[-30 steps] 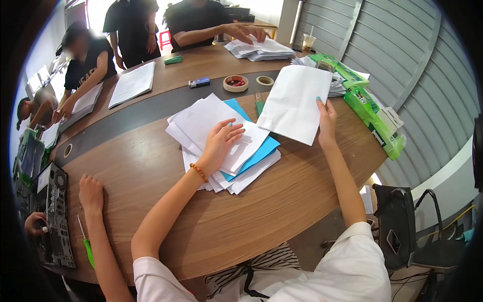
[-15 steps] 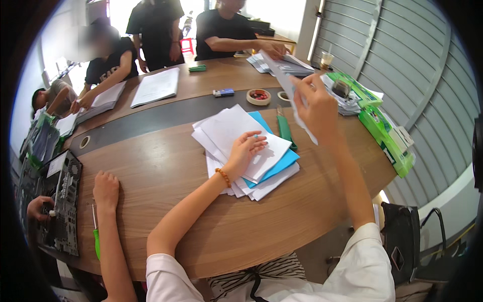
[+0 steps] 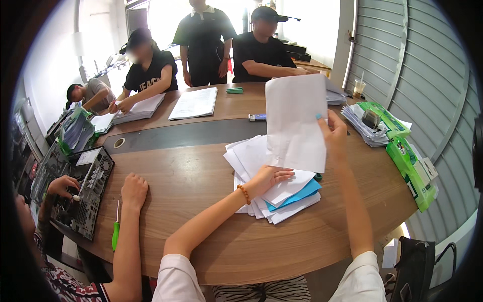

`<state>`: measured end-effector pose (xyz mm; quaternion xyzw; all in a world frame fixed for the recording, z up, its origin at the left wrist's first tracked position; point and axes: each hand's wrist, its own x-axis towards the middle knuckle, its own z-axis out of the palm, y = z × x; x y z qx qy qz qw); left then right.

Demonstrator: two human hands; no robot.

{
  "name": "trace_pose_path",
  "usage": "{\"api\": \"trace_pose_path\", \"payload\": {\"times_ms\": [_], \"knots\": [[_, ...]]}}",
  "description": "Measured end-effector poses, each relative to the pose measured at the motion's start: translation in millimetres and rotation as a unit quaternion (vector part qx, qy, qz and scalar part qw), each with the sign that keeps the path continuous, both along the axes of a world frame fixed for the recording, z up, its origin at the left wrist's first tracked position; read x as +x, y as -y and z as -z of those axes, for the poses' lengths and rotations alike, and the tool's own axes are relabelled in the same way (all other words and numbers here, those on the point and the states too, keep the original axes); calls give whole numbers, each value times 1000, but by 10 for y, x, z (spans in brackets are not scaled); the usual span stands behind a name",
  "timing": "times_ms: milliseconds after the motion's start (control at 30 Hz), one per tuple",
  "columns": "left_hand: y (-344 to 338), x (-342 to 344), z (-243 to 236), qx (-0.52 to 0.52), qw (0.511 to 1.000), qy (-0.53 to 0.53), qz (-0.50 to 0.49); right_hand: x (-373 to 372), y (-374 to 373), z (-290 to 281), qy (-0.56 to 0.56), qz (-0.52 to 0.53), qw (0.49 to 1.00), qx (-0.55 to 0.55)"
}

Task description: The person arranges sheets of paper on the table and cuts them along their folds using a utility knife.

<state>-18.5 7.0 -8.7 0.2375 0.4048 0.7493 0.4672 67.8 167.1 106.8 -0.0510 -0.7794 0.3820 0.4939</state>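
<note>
My right hand (image 3: 334,135) pinches the right edge of a white sheet of paper (image 3: 296,118), thumb in front, and holds it upright above the table. On a loose stack of white paper (image 3: 249,160) lies my left hand (image 3: 271,179), palm partly up and fingers stretched, gripping nothing. A beaded bracelet is on that wrist. A bright blue sheet (image 3: 298,195) sticks out between the white ones at the stack's near right side. The raised sheet hides the stack's far right part and most of a green thing beside it.
At left, a person's arm (image 3: 130,221) rests by a green-handled screwdriver (image 3: 116,234) and an opened computer case (image 3: 80,201). Tape (image 3: 119,143) lies on the dark strip. Green boxes (image 3: 410,173) and a drink cup (image 3: 359,88) stand right. Several people work across the table.
My right hand has turned the sheet from nearly edge-on to broad side toward me. My left hand stays on the stack. The whole view has shifted, showing more of the people opposite.
</note>
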Motion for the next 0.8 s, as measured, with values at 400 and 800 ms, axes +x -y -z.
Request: {"api": "trace_pose_path", "payload": {"times_ms": [400,800], "knots": [[193,-188,24,23,993,97,-58,58,-75,837,200,-265,891,-309],[794,125,-525,-51,986,-5,-155,73,-95,1081,232,-177,945,-149]]}}
